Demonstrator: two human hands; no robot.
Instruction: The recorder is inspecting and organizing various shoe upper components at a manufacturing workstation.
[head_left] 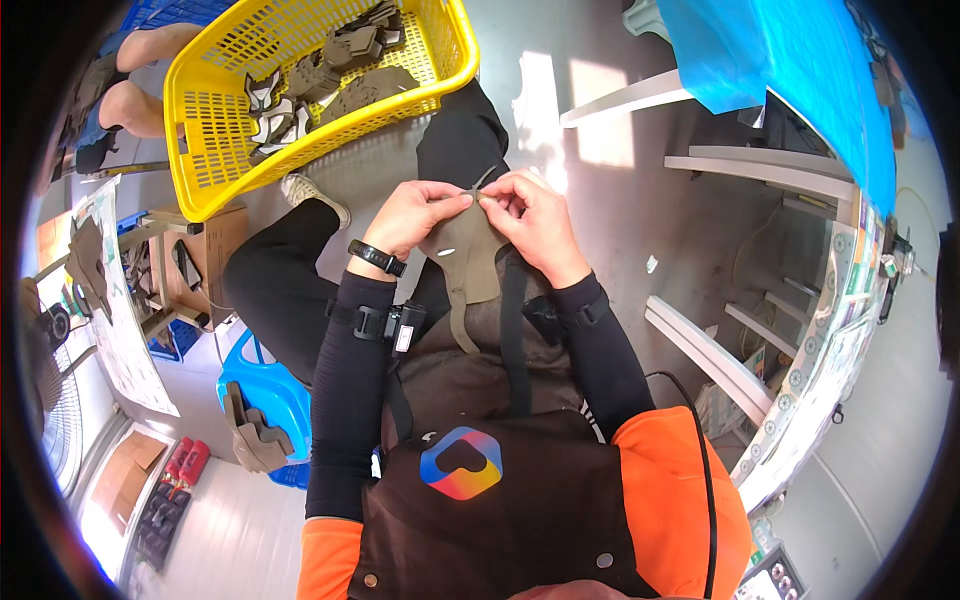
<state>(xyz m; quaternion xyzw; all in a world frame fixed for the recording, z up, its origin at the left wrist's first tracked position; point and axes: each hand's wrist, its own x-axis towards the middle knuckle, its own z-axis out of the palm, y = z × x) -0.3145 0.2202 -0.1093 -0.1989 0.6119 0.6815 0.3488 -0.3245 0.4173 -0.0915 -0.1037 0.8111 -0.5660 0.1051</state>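
An olive-brown flat cut piece (467,262), with a narrow strap-like tail and a small pale slot, hangs over my apron between my hands. My left hand (412,215) pinches its top edge between thumb and forefinger. Close beside it, my right hand (537,222) pinches the same edge, its fingertips almost meeting those of the left. A thin strip sticks up past the fingertips. What lies right between the fingertips is too small to make out.
At the upper left a yellow basket (330,140) holds several olive and black-and-white cut pieces. A blue stool (290,375) carries stacked olive pieces (255,430) on my left. White table legs (710,360) and a blue-covered table (800,60) stand on the right. Another person's knees (140,105) show beyond the basket.
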